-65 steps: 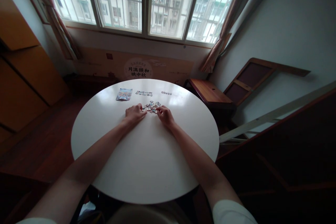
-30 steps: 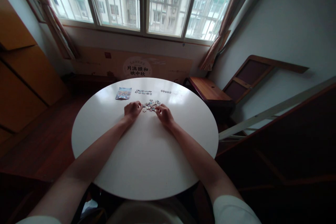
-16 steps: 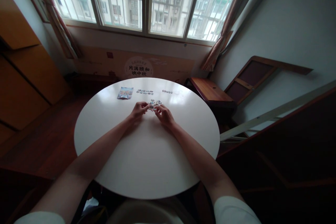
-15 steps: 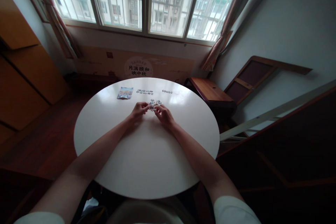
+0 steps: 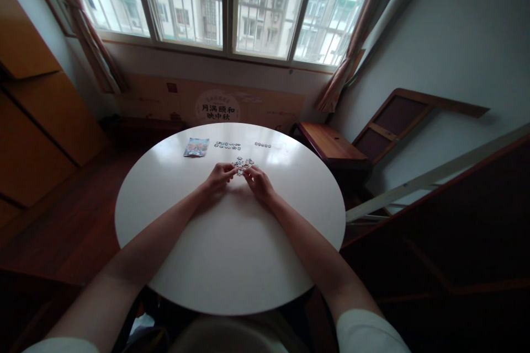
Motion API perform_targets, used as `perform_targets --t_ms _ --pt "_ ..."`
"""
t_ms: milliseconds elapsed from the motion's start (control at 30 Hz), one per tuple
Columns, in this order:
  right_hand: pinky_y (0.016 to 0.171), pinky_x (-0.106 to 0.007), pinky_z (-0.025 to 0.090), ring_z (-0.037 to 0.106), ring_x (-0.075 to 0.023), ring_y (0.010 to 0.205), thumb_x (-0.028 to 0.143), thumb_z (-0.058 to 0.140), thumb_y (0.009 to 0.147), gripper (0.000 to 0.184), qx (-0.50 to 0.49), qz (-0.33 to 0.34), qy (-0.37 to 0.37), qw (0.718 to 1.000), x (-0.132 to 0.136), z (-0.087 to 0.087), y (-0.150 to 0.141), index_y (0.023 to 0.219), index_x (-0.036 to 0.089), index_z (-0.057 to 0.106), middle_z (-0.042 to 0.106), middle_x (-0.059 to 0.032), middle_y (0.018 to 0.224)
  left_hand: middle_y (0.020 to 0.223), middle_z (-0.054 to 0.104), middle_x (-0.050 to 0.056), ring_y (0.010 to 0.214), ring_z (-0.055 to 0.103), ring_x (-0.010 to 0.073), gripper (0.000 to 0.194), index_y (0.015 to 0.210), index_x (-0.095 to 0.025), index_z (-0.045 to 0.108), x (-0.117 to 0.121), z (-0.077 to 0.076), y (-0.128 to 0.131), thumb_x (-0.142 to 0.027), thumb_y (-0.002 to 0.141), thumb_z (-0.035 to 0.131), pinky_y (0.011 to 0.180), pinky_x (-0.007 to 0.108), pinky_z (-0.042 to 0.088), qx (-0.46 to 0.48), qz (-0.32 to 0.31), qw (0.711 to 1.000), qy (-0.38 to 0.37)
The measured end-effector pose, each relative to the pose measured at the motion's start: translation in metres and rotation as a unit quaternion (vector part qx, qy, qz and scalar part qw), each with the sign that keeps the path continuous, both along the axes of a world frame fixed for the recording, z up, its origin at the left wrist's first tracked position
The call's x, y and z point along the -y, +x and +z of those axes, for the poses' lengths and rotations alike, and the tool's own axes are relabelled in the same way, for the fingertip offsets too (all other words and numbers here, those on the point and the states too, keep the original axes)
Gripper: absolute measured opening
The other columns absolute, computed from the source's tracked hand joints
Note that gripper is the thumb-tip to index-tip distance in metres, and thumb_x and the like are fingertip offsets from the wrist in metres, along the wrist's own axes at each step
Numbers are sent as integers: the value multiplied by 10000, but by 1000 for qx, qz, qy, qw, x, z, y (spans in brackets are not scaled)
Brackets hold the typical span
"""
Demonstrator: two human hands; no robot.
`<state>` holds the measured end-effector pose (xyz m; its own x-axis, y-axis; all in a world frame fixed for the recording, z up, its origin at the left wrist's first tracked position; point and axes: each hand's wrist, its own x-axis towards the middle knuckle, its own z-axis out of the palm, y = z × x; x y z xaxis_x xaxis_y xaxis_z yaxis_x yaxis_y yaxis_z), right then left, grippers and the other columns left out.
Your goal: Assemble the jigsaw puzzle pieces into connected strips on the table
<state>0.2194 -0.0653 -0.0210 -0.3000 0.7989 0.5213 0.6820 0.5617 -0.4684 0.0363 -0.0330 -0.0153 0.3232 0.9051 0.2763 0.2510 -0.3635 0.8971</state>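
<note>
A small heap of jigsaw puzzle pieces [image 5: 240,164] lies on the round white table [image 5: 244,248], just past my fingertips. At the heap's left edge my left hand [image 5: 219,174] has its thumb and fingers closed in a pinch on a jigsaw puzzle piece. From the right, my right hand [image 5: 259,181] reaches in with bent fingers, also pinched at a piece on the near side of the heap. The pieces are tiny in view, and the fingers partly cover them. Only a narrow gap separates the two sets of fingertips.
Behind the heap, sorted puzzle pieces [image 5: 227,145] lie in rows, with another short row [image 5: 262,145] to their right. A colourful picture packet [image 5: 196,147] rests at the back left. A wooden chair [image 5: 331,142] stands beyond the table's right edge.
Both hands stay at the heap with only small finger movements; the right fingers look drawn a little closer together. The whole view has shifted very slightly.
</note>
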Motion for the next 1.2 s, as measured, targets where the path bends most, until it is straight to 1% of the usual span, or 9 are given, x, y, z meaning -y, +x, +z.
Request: perform_targets --t_ms 133,267,467,633,800,1200 --pt "716 -235 424 553 -139 771 240 477 925 169 -6 -2 -1 1000 0 0 0 889 193 636 599 -36 884 559 556 11 451 477 75 403 733 -113 640 -2 -1 -1 -509 778 579 434 197 404 15 7 1000 8" --pt "718 -234 423 553 -143 780 232 482 923 164 -1 -8 1 1000 0 0 0 891 195 639 602 -37 891 593 577 17 471 486 81 408 763 -113 653 -3 -1 -1 -520 735 626 443 207 416 25 -1 1000 0" --pt "724 -232 427 564 -140 782 216 470 926 175 -8 -10 2 1000 -1 0 1 887 190 638 604 -38 897 644 608 28 499 511 83 402 790 -99 672 -1 0 -2 -488 691 698 461 212 441 51 -37 998 -5" --pt "713 -235 430 566 -138 767 221 481 920 167 -15 -9 3 1000 -2 -2 1 873 187 638 603 -37 888 645 620 31 500 542 94 438 818 -84 678 1 2 -2 -494 669 725 471 228 473 60 -40 997 -13" --pt "716 -245 435 572 -143 762 224 479 919 170 -23 -12 2 1000 -3 -2 1 871 186 638 608 -45 901 641 622 32 495 550 94 429 804 -81 677 0 1 -2 -490 682 724 472 226 479 59 -31 998 -7" --pt "700 -252 441 574 -144 739 230 477 910 171 -32 -11 -1 999 -3 -3 1 860 184 634 610 -47 891 651 626 30 507 566 101 390 819 -85 685 -4 -4 -4 -451 690 728 489 232 495 54 -47 997 -7"
